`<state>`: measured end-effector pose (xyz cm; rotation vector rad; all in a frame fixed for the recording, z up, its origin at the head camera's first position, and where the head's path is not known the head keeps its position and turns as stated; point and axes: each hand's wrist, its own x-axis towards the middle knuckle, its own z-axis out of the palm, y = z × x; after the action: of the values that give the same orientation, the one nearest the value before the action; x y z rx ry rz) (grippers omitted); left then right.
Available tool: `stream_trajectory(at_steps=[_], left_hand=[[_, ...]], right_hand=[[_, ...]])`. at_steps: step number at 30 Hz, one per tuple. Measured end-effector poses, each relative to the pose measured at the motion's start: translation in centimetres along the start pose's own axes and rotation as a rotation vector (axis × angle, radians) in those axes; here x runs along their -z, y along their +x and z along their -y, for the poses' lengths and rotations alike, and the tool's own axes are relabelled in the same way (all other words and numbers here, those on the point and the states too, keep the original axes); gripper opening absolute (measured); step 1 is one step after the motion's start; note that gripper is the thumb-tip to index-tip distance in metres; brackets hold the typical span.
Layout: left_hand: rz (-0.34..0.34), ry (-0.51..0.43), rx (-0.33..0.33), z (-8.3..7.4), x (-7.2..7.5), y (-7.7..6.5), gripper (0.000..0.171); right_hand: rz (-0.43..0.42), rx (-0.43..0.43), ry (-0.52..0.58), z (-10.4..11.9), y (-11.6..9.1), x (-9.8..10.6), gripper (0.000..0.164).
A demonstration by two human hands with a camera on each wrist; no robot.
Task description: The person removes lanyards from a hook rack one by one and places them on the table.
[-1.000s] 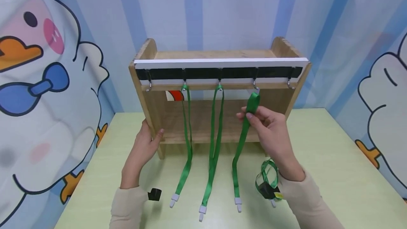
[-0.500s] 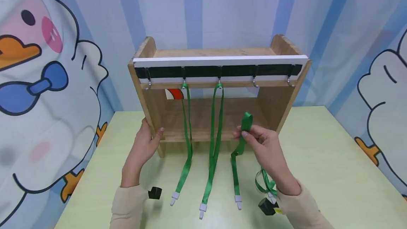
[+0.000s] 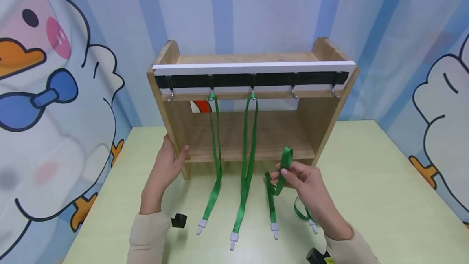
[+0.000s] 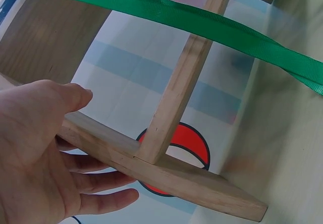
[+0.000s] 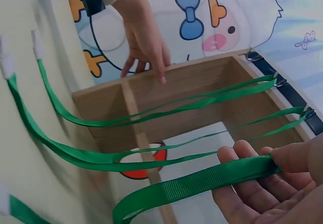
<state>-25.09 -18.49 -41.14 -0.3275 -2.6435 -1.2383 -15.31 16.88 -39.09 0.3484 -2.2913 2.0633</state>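
My left hand holds the left side panel of a small wooden shelf. The left wrist view shows its thumb on one side of the panel and the fingers on the other. Between thumb and fingers, my right hand pinches the looped upper part of a green lanyard below the shelf's bottom board. This lanyard sags into a fold, and its white clip rests on the table. Two more green lanyards, a left one and a middle one, hang from metal hooks along the shelf's front.
A bare hook is above my right hand; others are at the far right and far left. Another green lanyard lies on the pale table beside my right wrist. A printed duck cloth stands behind.
My right hand has come down from just under the fourth hook, bringing the lanyard's loop with it. The lanyard has gone from hanging straight to folded. My left hand stays on the shelf.
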Motion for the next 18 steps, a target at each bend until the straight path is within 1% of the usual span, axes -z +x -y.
stream_trajectory(at_steps=[6, 10, 15, 18], left_hand=[[0.003, -0.002, 0.005, -0.1, 0.0, 0.0, 0.071], [0.006, -0.007, 0.01, -0.1, -0.1, 0.0, 0.071], [0.005, -0.009, -0.005, -0.1, -0.2, 0.0, 0.071], [-0.001, -0.007, -0.01, 0.0, -0.2, 0.0, 0.071]], right_hand=[[0.085, -0.091, 0.043, -1.8, -1.1, -0.2, 0.027], [0.111, -0.157, 0.079, -3.1, -1.8, 0.0, 0.03], [0.157, -0.277, 0.121, -4.4, -2.6, -0.2, 0.032], [0.189, -0.316, 0.127, -5.0, -2.7, -0.5, 0.035]])
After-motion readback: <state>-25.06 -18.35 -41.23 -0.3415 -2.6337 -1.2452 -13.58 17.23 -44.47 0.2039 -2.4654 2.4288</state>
